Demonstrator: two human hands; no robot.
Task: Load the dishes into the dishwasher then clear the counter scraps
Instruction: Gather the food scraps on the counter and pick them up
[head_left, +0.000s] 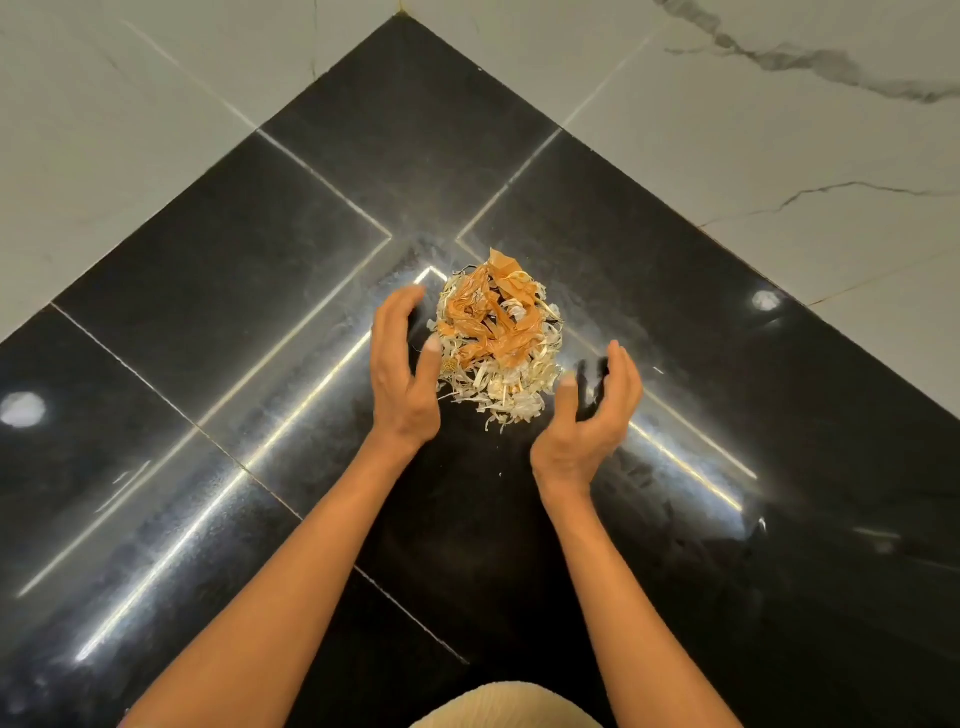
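Scraps (497, 338), orange and pale peelings, sit piled in the inner corner of the shiny black bench (208, 291), right where the marble-look wall tiles (753, 156) meet. Both hands are cupped loosely around the pile, left hand (402, 374) beside it, right hand (589, 415) just off it, neither holding anything.

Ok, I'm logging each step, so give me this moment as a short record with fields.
surface: black counter in a corner, glossy
walls: pale marble tiles
scraps: one heap of peelings, orange pieces over pale shreds
left hand: open, cupped at the heap's left edge
right hand: open, cupped beside the heap's right side
stage: heap gathered, not yet lifted
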